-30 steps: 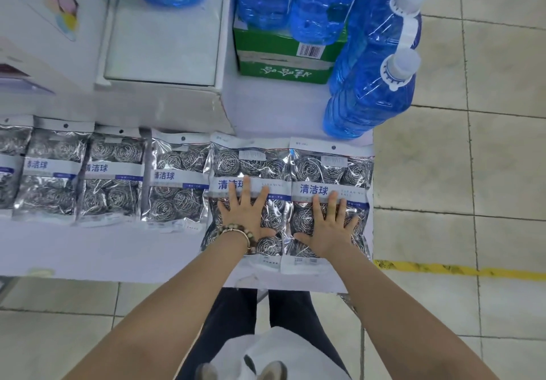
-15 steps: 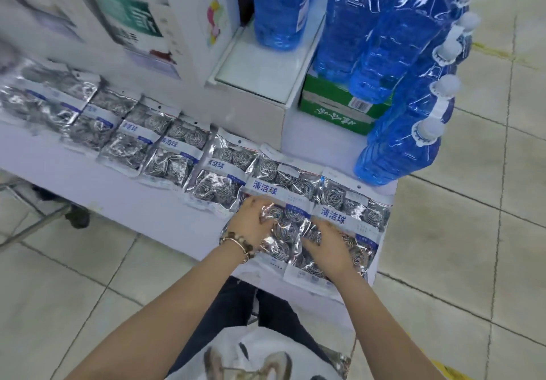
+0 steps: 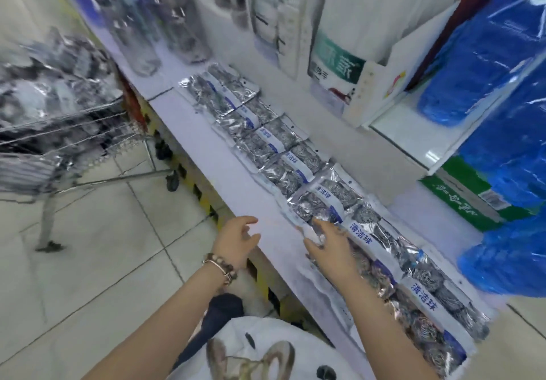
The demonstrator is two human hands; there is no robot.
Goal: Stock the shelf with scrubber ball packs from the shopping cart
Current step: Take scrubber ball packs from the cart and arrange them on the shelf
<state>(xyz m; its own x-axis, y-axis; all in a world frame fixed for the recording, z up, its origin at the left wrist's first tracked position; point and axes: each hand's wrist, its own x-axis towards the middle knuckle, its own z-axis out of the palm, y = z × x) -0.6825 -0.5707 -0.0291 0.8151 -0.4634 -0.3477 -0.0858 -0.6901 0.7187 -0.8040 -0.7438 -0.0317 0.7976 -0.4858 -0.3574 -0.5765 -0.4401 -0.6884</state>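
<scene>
Hovering over the front edge of the shelf (image 3: 206,155), the left hand (image 3: 236,239) is loose and wide. Its fingers are gently spread, point toward the right hand and hold nothing. A beaded bracelet (image 3: 220,267) sits on its wrist. The right hand (image 3: 331,243) is wide too, with fingers straight and spread, low over the packs (image 3: 283,155) near the front edge. Whether its fingertips touch the foil cannot be told, and it grips nothing. The hands are near each other, with bare shelf between them.

The packs lie flat in one row along the shelf, from under the right forearm away toward the far end. Each is silver with a white-and-blue label band, and neighbours touch or slightly overlap. Toward the far end, a bare strip runs between the row and the front edge.

Behind the row, at the back edge, stands a white carton (image 3: 339,63) with green print. Blue bottles (image 3: 502,99) in clear wrap crowd the right end, and a green box (image 3: 455,196) sits beneath some of them. More goods at the far end are too blurred to name.

On the tiled floor (image 3: 88,276), left of the shelf and well apart from the hands, stands the wire cart (image 3: 88,131). It holds a blurred silvery heap (image 3: 44,84).
</scene>
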